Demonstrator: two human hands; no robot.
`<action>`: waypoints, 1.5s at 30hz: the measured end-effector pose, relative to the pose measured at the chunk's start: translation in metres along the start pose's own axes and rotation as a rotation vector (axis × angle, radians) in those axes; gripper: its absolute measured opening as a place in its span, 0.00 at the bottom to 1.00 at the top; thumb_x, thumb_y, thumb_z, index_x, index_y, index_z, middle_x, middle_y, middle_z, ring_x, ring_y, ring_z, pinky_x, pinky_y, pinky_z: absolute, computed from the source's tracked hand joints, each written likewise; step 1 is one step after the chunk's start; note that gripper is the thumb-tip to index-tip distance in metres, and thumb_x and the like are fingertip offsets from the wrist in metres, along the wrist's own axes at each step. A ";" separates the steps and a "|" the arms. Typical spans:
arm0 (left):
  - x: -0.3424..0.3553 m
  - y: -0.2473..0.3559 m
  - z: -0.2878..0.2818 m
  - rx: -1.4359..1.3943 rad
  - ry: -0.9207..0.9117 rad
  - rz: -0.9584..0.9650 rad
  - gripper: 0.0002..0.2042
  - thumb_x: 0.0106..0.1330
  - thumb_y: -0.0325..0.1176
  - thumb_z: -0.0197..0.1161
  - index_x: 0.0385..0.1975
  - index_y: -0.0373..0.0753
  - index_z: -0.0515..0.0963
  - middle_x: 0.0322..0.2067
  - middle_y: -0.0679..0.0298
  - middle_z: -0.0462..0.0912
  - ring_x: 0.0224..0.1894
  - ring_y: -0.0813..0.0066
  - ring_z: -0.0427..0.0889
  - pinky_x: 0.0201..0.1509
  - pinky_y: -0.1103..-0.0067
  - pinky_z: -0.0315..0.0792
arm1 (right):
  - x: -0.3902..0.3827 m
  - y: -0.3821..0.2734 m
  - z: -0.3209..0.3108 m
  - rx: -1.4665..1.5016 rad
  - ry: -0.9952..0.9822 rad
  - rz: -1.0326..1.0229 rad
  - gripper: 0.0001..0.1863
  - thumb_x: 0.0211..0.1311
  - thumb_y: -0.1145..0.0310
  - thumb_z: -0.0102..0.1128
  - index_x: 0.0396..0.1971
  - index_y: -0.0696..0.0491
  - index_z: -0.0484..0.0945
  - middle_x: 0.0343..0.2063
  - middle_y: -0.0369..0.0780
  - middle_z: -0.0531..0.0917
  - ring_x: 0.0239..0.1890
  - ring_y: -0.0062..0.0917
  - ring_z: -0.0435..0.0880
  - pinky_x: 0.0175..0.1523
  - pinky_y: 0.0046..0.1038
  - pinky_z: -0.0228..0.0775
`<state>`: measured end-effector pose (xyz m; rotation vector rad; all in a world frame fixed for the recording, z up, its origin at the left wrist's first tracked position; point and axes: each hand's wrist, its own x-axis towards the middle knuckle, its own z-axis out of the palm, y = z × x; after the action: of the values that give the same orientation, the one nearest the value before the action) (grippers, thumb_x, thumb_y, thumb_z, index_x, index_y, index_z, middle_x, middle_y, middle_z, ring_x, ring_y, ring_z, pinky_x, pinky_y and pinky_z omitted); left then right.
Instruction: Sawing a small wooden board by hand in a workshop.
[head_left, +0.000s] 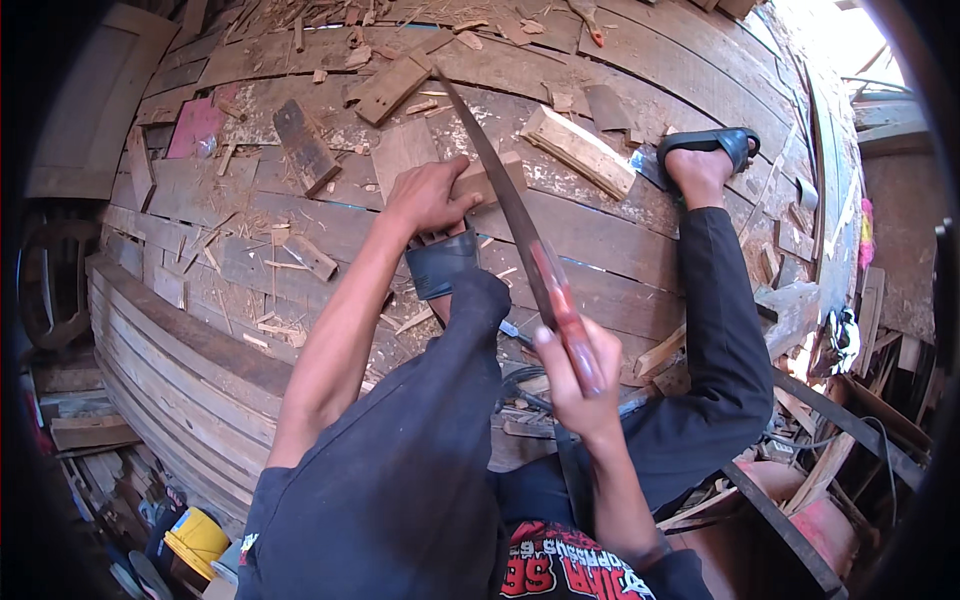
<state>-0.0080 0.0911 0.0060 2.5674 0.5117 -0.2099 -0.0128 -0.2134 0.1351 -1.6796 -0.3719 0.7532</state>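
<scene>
My right hand [582, 375] is closed around the reddish handle of a long machete [508, 200]. Its narrow dark blade points up and away to the left, ending above the far wood scraps. My left hand [432, 200] grips the left end of a short wooden block [497, 180] on the plank floor, beside my left foot. The blade passes over the block in this view; I cannot tell whether they touch. Under that hand lies a flat pale board [403, 150]. A dark sandal [443, 264] covers my left foot, just below the hand.
Wood offcuts lie about, among them a pale moulded piece [578, 150] and a dark board [305, 147]. Shavings cover the plank floor [600, 235]. Stacked beams [180, 370] stand at the left. A brush [587, 20] lies far off. My right sandal [735, 143] rests at the right.
</scene>
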 end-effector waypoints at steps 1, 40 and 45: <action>-0.012 -0.007 -0.001 0.008 -0.007 -0.014 0.22 0.62 0.47 0.70 0.48 0.39 0.79 0.38 0.47 0.87 0.47 0.42 0.84 0.50 0.55 0.76 | -0.014 0.000 -0.001 0.003 -0.025 0.041 0.12 0.67 0.73 0.65 0.25 0.58 0.74 0.15 0.32 0.71 0.21 0.12 0.66 0.26 0.24 0.58; 0.035 0.063 0.040 0.024 0.077 0.197 0.26 0.63 0.48 0.70 0.57 0.41 0.77 0.42 0.47 0.87 0.49 0.45 0.85 0.51 0.55 0.76 | -0.053 -0.002 -0.043 -0.257 0.167 -0.078 0.08 0.67 0.73 0.64 0.29 0.60 0.78 0.16 0.35 0.70 0.21 0.15 0.68 0.28 0.26 0.62; -0.004 0.013 0.009 0.052 0.028 0.054 0.24 0.63 0.48 0.69 0.53 0.40 0.77 0.39 0.47 0.87 0.48 0.43 0.84 0.50 0.54 0.76 | 0.006 0.020 0.009 -0.076 0.056 -0.125 0.10 0.68 0.73 0.64 0.27 0.59 0.74 0.16 0.35 0.71 0.21 0.15 0.67 0.27 0.26 0.61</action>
<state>-0.0069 0.0753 0.0055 2.6345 0.4517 -0.1706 -0.0173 -0.2083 0.1136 -1.7277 -0.4662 0.6046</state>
